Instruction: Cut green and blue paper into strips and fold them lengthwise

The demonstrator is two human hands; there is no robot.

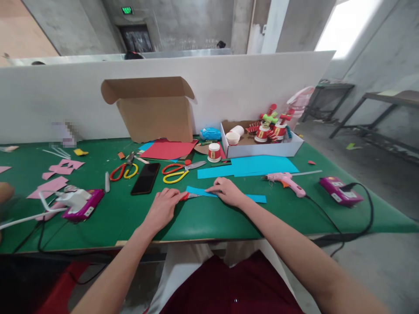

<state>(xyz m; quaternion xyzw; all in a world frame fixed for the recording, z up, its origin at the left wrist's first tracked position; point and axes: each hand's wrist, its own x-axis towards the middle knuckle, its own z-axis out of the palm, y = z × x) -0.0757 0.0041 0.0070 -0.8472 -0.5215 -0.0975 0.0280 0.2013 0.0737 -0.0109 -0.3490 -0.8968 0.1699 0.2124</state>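
Note:
My left hand [166, 205] is closed around a small red tool with a thin silvery tip [187, 196], like a craft knife; its tip points right, by the lower edge of a blue paper strip [257, 199]. My right hand [227, 191] has its fingers drawn together on that strip, pressing it against the green table with the index finger reaching left. Beyond the hands lie scissors with red and yellow handles [176, 172], and wider blue paper [262, 165]. A pink hot glue gun [286, 181] rests right of my right hand.
Behind stand an open cardboard box [157, 117], a red-and-white paper cup [214, 152] and a white box [262, 150] holding cups and spring figures. Left are a black phone [145, 179], pliers [126, 169], pink paper scraps [49, 187] and a purple power strip [83, 205]. Another purple socket [340, 190] trails a cord at right.

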